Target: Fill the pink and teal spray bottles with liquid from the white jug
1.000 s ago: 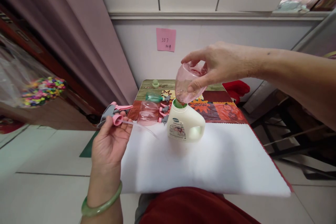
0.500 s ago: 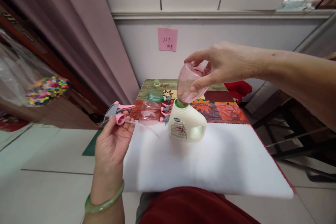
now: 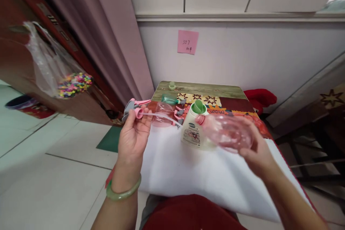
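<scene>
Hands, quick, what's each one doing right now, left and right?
Left hand: closed on the pink spray trigger head, its tube trailing right.
Right hand: closed on the pink clear bottle, tipped sideways.

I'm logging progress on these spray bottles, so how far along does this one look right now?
Done: the pink bottle is off the white jug, whose green mouth stands open. In hand: the right hand holds the bottle tipped sideways, and the left hand holds the pink spray head, tube dangling. Left: the head is not yet on this bottle; more bottles lie behind on the table.
</scene>
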`<state>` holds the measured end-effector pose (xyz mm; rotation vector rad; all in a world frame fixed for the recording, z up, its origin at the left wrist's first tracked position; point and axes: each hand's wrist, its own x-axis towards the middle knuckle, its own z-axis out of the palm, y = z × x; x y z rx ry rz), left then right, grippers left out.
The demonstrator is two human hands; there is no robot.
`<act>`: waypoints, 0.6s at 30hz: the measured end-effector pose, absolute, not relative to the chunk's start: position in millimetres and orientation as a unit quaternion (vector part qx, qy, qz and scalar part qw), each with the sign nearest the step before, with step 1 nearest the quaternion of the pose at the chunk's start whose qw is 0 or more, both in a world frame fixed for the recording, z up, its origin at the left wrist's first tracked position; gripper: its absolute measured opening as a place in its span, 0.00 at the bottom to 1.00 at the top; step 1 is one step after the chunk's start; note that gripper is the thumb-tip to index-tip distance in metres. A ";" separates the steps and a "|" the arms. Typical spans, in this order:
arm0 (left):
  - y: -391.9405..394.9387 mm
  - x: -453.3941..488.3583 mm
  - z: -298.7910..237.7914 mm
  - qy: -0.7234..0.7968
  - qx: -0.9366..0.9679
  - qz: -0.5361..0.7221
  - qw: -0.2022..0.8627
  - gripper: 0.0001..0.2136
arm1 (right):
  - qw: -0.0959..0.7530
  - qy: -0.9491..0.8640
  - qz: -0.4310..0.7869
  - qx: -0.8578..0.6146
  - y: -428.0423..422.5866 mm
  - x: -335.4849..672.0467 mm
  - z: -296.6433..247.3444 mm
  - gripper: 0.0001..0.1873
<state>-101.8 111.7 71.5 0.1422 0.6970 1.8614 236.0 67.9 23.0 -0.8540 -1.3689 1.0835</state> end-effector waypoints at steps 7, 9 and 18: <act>114.1 -76.0 84.1 0.325 0.059 0.771 0.545 0.13 | 0.628 -0.593 0.292 -0.411 16.5 202.7 -6.8 0.46; 113.4 -71.9 86.5 0.329 0.061 0.768 0.547 0.13 | 0.633 -0.592 0.283 -0.410 14.7 204.4 -7.2 0.46; 105.4 -52.2 82.3 0.318 0.117 0.743 0.577 0.10 | 0.651 -0.579 0.296 -0.390 12.4 193.7 -14.6 0.46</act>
